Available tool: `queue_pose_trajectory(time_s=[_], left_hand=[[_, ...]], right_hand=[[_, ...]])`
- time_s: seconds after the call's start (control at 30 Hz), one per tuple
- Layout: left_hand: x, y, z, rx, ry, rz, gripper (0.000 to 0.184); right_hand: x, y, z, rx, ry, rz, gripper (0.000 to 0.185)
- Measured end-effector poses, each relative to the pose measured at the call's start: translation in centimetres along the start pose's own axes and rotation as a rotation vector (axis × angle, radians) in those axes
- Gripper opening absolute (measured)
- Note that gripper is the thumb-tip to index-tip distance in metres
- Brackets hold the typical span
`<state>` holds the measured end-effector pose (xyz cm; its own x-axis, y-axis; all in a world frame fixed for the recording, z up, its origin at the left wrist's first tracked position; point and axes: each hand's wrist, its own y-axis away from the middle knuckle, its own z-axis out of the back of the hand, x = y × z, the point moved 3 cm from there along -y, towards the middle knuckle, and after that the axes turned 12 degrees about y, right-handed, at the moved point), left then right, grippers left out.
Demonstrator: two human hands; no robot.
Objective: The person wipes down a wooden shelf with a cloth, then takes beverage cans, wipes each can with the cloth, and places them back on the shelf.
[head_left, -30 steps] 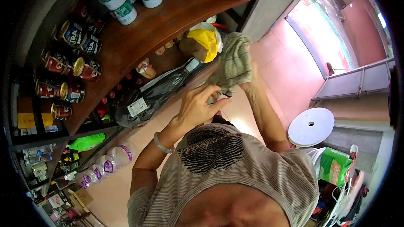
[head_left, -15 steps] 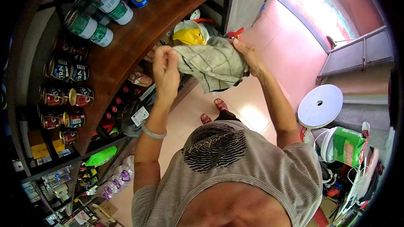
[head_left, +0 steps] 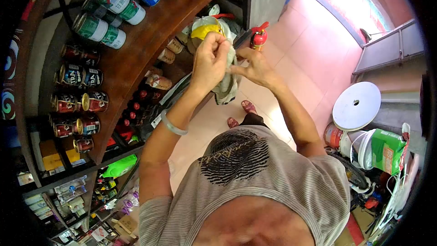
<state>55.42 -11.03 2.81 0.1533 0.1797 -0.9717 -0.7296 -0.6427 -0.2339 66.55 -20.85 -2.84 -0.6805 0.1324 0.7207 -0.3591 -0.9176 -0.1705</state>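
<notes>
A pale grey-green cloth (head_left: 226,90) with dark lines hangs in folds between my two hands, in front of the shelf. My left hand (head_left: 210,61) is closed in a pinch at its upper part. My right hand (head_left: 257,69) grips the cloth's right side between thumb and fingers; the fingertips are partly hidden by the folds. Just behind the hands are a yellow thing (head_left: 205,31) on the low shelf and a red fire extinguisher (head_left: 258,40) standing on the floor.
A curved wooden shelf (head_left: 136,50) with several cans runs along my left. To the right stand a white round disc (head_left: 356,105), a white bucket (head_left: 363,149) and a green bag (head_left: 387,151). Pink tiled floor (head_left: 300,66) leads to a bright doorway.
The cloth was spread wide between my hands and now hangs bunched and narrow. My hands have come together, the left moving right and the right slightly left. The fire extinguisher shows more fully.
</notes>
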Motion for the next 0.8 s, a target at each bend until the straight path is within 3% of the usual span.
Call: queue_pose_trajectory(time_s=[0.03, 0.17, 0.27, 0.37, 0.47, 0.57, 0.67, 0.8], left_hand=[[-0.4, 0.2, -0.1, 0.051, -0.065, -0.021, 0.007], [-1.5, 0.1, 2.9, 0.065, -0.145, 0.105, 0.007], [-2.5, 0.3, 4.6, 0.172, -0.229, 0.123, 0.008], [-5.0, 0.6, 4.7, 0.139, -0.189, 0.124, 0.011], [-6.5, 0.4, 5.7, 0.208, -0.242, 0.088, 0.013], [-7.0, 0.1, 5.5, 0.319, -0.167, 0.101, 0.011], [-5.8, 0.2, 4.2, 0.344, -0.002, 0.099, 0.018], [-1.3, 0.9, 3.0, 0.346, -0.016, 0.195, 0.029]], right_hand=[[0.5, 0.3, -0.2, 0.003, -0.055, -0.036, 0.037], [-2.5, -0.3, -0.9, -0.046, 0.022, -0.104, 0.014], [-0.2, -1.3, 2.7, -0.284, 0.269, 0.029, 0.017], [-0.1, -3.5, 4.2, -0.295, 0.394, 0.147, 0.020], [2.9, -4.1, 7.7, -0.280, 0.365, 0.090, 0.024], [5.3, -5.8, 11.3, -0.438, 0.314, 0.211, 0.029], [9.4, -5.8, 14.4, -0.380, 0.209, 0.251, 0.017], [13.2, -5.7, 17.0, -0.507, 0.364, 0.572, 0.012]])
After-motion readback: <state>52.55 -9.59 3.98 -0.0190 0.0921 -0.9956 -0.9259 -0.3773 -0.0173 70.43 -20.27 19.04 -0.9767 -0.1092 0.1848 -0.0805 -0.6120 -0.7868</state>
